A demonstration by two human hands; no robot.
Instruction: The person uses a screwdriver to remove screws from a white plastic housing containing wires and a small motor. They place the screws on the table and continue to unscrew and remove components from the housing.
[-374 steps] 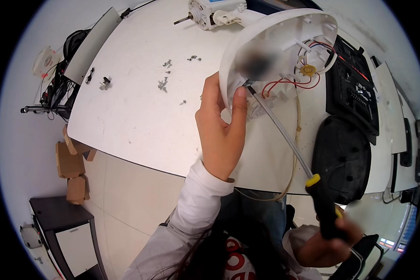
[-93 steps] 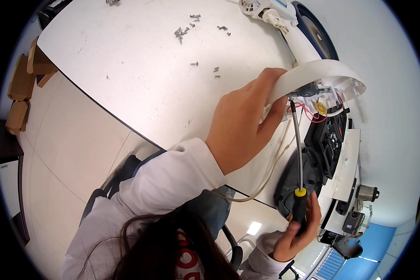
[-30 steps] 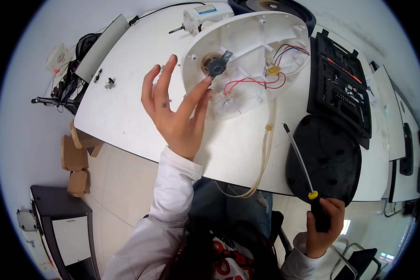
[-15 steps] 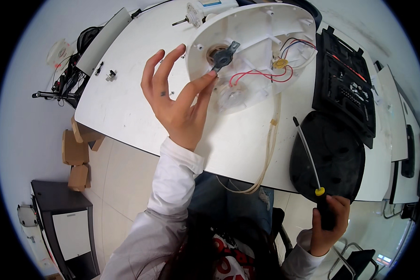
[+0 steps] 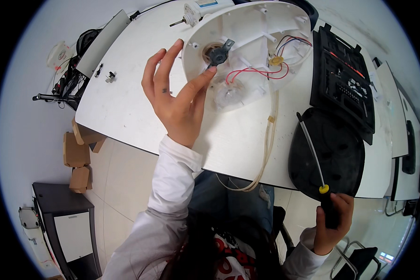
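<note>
My left hand (image 5: 176, 102) pinches one end of a dark grey metal bracket (image 5: 218, 55) between thumb and finger, with two other fingers raised apart. The bracket sits over a round opening in a white plastic housing (image 5: 247, 25) on the desk. Red and dark wires run to a yellowish disc (image 5: 276, 61) and toward a clear plastic part (image 5: 228, 94) inside the housing. My right hand (image 5: 335, 223) grips a black-and-yellow screwdriver (image 5: 324, 189) near the desk's front edge, its shaft angled up over a black molded cover (image 5: 340, 161).
An open black tool case (image 5: 336, 88) lies at the right. A white motor (image 5: 203, 11) with a shaft sits behind the housing. A pale cord (image 5: 268, 140) drapes over the desk's front edge. Cables (image 5: 74, 65) crowd the left edge, above cardboard boxes (image 5: 77, 154) on the floor.
Since the earliest frames, the screwdriver tip has left the housing and moved right over the black cover. My left hand has shifted from the housing's rim to the bracket.
</note>
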